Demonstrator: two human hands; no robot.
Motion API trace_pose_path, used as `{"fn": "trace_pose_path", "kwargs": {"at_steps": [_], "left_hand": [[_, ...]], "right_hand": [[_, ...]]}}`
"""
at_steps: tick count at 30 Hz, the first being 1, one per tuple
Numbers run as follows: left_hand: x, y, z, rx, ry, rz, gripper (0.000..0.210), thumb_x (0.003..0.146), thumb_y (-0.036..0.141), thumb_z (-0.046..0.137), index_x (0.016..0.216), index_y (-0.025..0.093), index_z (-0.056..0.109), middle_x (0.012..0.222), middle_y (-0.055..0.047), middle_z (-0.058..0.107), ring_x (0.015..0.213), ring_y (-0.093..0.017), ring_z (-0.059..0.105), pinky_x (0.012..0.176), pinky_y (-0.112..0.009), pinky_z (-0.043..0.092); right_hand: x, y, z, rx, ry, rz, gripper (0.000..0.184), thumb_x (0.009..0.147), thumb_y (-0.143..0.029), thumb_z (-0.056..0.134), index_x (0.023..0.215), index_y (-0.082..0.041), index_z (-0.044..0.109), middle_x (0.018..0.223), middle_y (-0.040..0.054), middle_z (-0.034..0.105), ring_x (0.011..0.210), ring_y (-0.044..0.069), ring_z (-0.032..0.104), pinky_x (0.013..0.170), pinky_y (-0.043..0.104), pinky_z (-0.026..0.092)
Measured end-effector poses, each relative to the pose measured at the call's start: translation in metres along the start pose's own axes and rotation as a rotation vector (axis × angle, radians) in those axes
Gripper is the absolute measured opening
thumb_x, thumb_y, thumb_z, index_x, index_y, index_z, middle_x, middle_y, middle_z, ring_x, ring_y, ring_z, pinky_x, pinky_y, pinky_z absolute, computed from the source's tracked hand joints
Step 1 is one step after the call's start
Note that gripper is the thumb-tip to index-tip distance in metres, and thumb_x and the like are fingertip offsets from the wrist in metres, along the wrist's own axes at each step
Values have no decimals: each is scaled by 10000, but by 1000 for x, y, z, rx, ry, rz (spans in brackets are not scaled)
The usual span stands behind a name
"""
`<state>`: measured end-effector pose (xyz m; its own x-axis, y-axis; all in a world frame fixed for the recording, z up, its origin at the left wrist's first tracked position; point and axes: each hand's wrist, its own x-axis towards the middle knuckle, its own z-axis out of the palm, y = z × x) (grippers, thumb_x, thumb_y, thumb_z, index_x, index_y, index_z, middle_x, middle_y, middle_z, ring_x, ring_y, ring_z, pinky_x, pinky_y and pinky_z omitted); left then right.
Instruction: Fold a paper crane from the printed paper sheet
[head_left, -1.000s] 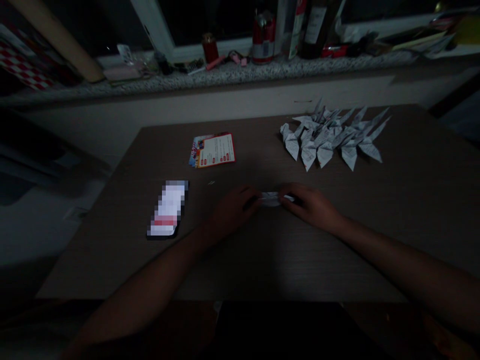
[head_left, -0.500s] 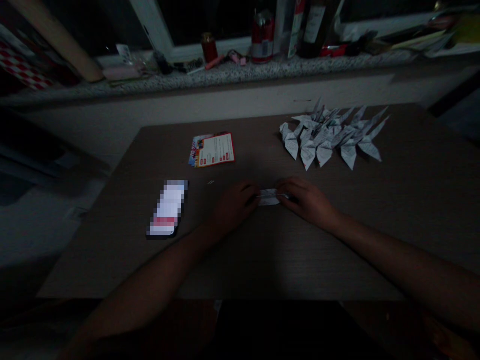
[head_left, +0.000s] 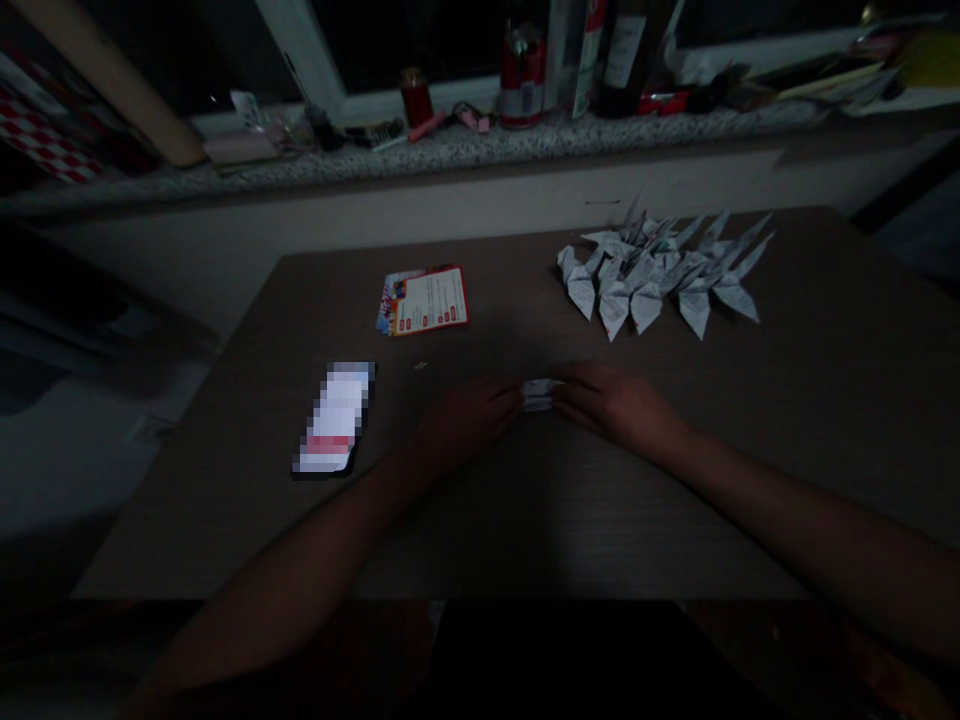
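Note:
A small piece of folded paper (head_left: pixel 537 394), whitish with faint print, lies between my two hands at the middle of the table (head_left: pixel 480 520). My left hand (head_left: pixel 476 412) has its fingers closed on the paper's left end. From the other side, my right hand (head_left: pixel 611 402) grips the right end, fingers bent and pressed together. Only the paper's middle shows; its ends are hidden under my fingertips. Beyond my right hand stand several folded paper cranes (head_left: pixel 649 270) of the same printed paper, crowded in a cluster.
Left of my left forearm lies a phone (head_left: pixel 334 420) with a lit, blurred screen. A stack of printed cards (head_left: pixel 429 302) is farther back, with a tiny pale scrap (head_left: pixel 421 366) nearer me. Behind the table, a stone windowsill (head_left: pixel 450 150) holds a red can (head_left: pixel 523 80), a jar (head_left: pixel 415 97) and bottles.
My fingers have shifted on the folded paper and lie flatter and closer together, so slightly less of it shows. The cranes, cards and phone stay in place.

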<state>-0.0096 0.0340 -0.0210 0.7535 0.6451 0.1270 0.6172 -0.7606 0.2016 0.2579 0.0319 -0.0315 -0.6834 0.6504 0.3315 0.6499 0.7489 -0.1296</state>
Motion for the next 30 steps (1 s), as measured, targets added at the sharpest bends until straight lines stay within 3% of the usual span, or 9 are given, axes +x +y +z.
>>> {"fn": "trace_pose_path", "kwargs": {"at_steps": [5, 9, 12, 16, 24, 30], "left_hand": [[-11, 6, -5, 5, 17, 48, 313, 1073, 270, 487, 1338, 162, 615, 1405, -115, 637, 1267, -258, 619, 1082, -418, 514], [-15, 11, -7, 30, -8, 44, 325, 1062, 351, 526, 1337, 209, 624, 1360, -117, 641, 1223, -275, 627, 1015, -444, 539], [-16, 15, -6, 27, -8, 53, 384, 1057, 402, 532, 1374, 194, 597, 1428, -137, 598, 1311, -291, 580, 1068, -457, 508], [-16, 18, -2, -25, -33, 61, 421, 1063, 402, 518, 1418, 178, 543, 1533, -134, 534, 1431, -286, 500, 1154, -446, 452], [-16, 17, -2, -60, -70, 51, 462, 1067, 390, 511, 1466, 157, 511, 1573, -157, 497, 1469, -284, 468, 1176, -447, 440], [-20, 16, 2, -99, -27, 54, 501, 1074, 417, 490, 1534, 219, 464, 1626, -126, 436, 1490, -270, 443, 1184, -445, 435]], "right_hand": [[-8, -1, -4, -45, -37, -21, 329, 1045, -321, 543, 1268, -146, 711, 1339, 192, 681, 1217, 351, 650, 992, 505, 561], [-13, 2, -4, -93, -89, -14, 438, 1046, -358, 538, 1434, -168, 607, 1504, 194, 568, 1338, 378, 570, 1051, 554, 525], [-14, 4, -3, -86, -110, 7, 497, 1052, -394, 519, 1499, -178, 547, 1562, 191, 509, 1388, 376, 530, 1091, 556, 499], [-14, 4, -2, -37, -115, 10, 554, 1057, -408, 501, 1553, -161, 478, 1580, 187, 498, 1449, 366, 476, 1158, 563, 445], [-15, -8, 7, 165, -166, -78, 736, 1072, -408, 465, 1680, -197, 107, 1688, 147, 319, 1567, 275, 285, 1266, 542, 297], [-18, -8, 11, 224, -188, -58, 750, 1069, -423, 470, 1680, -200, 96, 1697, 150, 285, 1574, 277, 256, 1271, 549, 275]]}}
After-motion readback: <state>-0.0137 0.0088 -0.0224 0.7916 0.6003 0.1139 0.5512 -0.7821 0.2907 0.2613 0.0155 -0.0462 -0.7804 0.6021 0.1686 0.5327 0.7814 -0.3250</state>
